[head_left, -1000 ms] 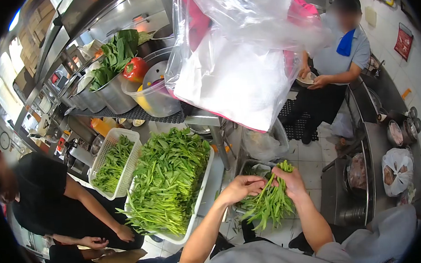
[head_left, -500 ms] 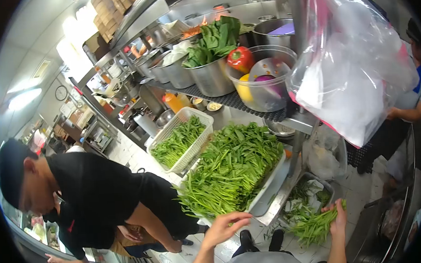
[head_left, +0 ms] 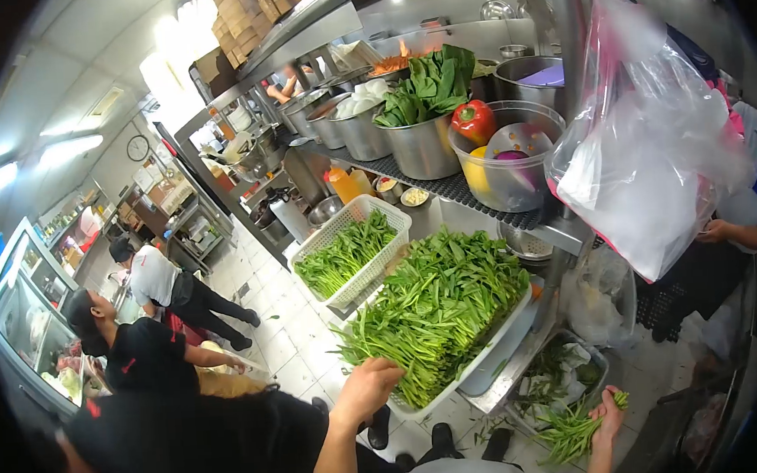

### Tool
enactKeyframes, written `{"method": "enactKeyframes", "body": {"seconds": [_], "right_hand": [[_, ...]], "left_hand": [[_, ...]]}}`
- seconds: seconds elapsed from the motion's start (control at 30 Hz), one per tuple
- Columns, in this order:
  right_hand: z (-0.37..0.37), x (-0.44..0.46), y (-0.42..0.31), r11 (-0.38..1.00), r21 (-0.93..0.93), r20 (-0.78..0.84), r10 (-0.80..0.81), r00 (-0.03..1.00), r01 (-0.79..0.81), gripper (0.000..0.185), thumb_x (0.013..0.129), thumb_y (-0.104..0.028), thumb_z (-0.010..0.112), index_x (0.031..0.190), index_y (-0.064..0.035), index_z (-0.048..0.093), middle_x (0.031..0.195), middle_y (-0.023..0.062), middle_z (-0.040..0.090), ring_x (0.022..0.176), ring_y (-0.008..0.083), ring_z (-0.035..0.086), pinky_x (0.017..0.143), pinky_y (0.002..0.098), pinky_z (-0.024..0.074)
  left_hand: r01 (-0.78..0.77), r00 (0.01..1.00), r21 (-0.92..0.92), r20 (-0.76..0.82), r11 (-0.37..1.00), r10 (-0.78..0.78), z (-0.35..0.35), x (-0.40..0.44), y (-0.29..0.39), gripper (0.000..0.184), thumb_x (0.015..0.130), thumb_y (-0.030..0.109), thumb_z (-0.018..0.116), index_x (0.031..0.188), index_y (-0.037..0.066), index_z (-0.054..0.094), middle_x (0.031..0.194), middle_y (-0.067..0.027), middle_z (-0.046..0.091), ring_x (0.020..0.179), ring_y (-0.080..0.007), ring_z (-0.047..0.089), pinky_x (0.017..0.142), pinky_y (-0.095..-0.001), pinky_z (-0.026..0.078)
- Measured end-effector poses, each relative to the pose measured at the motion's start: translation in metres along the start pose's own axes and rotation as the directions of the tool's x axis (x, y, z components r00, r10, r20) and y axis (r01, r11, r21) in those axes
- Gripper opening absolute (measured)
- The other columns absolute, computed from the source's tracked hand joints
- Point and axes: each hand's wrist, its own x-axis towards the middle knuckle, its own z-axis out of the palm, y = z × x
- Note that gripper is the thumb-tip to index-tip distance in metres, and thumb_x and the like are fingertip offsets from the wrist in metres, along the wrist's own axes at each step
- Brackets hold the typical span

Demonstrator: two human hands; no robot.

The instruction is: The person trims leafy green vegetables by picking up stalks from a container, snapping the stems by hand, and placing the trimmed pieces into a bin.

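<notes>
A: Since you've got the head view, start with the right hand (head_left: 609, 419) — loaded?

B: Yes. Grip clenched around a bunch of greens (head_left: 568, 433). Stem ends poke out past the fist, leaves fan out the other side. It's off the worktop (head_left: 515, 375), out beyond the near corner.

A: Anything close to it?

B: Bin (head_left: 606, 366), lower than the worktop's right edge, with loose leaves (head_left: 543, 372) and something pale inside. The bunch overlaps the bin's near side in view; can't tell the height gap.

A: Left hand (head_left: 371, 391)?

B: Fingers curled, at the stem ends by the near left corner of the large basket (head_left: 444, 395). Can't tell if that grip has any stems or is just next to them.

A: Basket contents, location?

B: Heaped with leafy stalks (head_left: 439, 306), stems toward the wearer. It sits at the worktop's near end, by the near corner. Smaller basket (head_left: 376, 271), also greens, just beyond along the left edge.

A: Surroundings?

B: Shelf (head_left: 445, 187) above the worktop: steel pot (head_left: 425, 151), red pepper (head_left: 474, 122), clear tub (head_left: 515, 198). Plastic bag (head_left: 642, 160) hangs by the shelf's right end. Person in black (head_left: 209, 438) left of the worktop — near the left arm.
</notes>
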Motion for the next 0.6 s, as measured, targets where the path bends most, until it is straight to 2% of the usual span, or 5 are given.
{"method": "enactKeyframes", "body": {"seconds": [0.07,0.2,0.37,0.47,0.6], "right_hand": [[-0.003,-0.002,-0.003,1.0,-0.01,-0.043,-0.002,0.999,0.001,0.021,0.093,-0.019,0.068,0.109,-0.0067,0.061,0.063,0.0036,0.043,0.05,0.018,0.042,0.049,0.0416,0.0458],[0.003,-0.011,-0.01,0.999,-0.046,-0.165,0.019,0.986,-0.026,0.025,0.092,-0.018,0.067,0.109,-0.0005,0.061,0.059,0.0036,0.043,0.045,0.0161,0.041,0.048,0.0363,0.045],[0.005,-0.012,-0.014,0.998,-0.016,-0.268,0.06,0.961,-0.067,0.023,0.093,-0.016,0.067,0.109,-0.0002,0.061,0.061,0.0041,0.042,0.046,0.0177,0.042,0.048,0.0386,0.0445],[0.0,0.005,-0.001,1.0,-0.016,-0.103,-0.007,0.995,0.005,0.024,0.091,-0.013,0.068,0.11,0.0006,0.061,0.062,0.0046,0.042,0.048,0.0191,0.043,0.049,0.0403,0.0447],[0.031,-0.009,-0.013,0.993,-0.014,-0.014,-0.114,0.993,0.114,0.034,0.088,-0.006,0.069,0.117,0.0039,0.055,0.065,0.0065,0.043,0.051,0.0211,0.044,0.053,0.0405,0.0476]], "left_hand": [[-0.058,0.998,0.179,0.041,0.982,0.051,0.012,0.002,0.005,0.025,0.082,0.012,0.071,0.106,0.017,0.074,0.113,-0.0046,0.065,0.108,-0.029,0.059,0.095,-0.0403,0.046],[0.023,1.0,0.086,0.017,0.996,-0.024,-0.002,0.017,-0.001,0.022,0.082,0.014,0.071,0.104,0.014,0.072,0.117,-0.0049,0.063,0.113,-0.0291,0.056,0.098,-0.0415,0.043],[-0.019,0.963,-0.392,-0.256,0.92,-0.089,-0.034,0.04,-0.017,0.02,0.091,0.014,0.07,0.107,0.005,0.062,0.099,-0.0098,0.069,0.089,-0.0266,0.068,0.078,-0.0355,0.052],[-0.017,0.957,-0.769,-0.198,0.638,-0.213,-0.043,0.064,-0.021,0.018,0.092,0.013,0.069,0.106,0.004,0.062,0.098,-0.0071,0.069,0.09,-0.0162,0.066,0.078,-0.0285,0.052],[-0.011,0.978,-0.844,-0.12,0.536,-0.169,-0.059,0.098,-0.03,0.025,0.091,0.009,0.07,0.113,0.0,0.062,0.096,-0.0053,0.069,0.088,-0.0117,0.066,0.08,-0.0243,0.053]]}}
